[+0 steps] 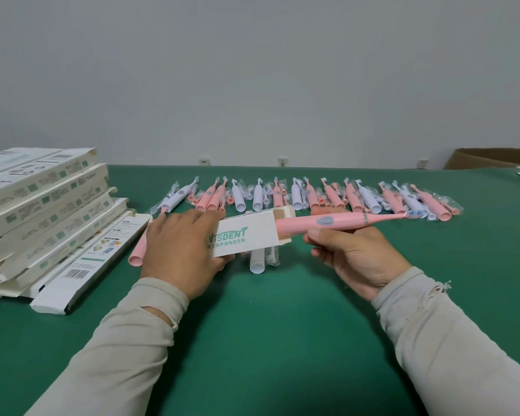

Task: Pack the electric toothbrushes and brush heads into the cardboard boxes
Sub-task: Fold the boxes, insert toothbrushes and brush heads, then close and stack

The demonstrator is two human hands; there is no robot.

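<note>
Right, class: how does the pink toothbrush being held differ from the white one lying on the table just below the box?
The pink toothbrush is held in the right hand, base end entering the open box; the white toothbrush lies loose on the green table. The pink one lies left to right; the white one points toward the camera. Both are slim cylindrical handles.

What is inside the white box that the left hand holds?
The handle end of a pink toothbrush goes into the open end of the white box; the right hand grips it. Whatever lies deeper inside is covered by the cardboard and the left hand.
</note>
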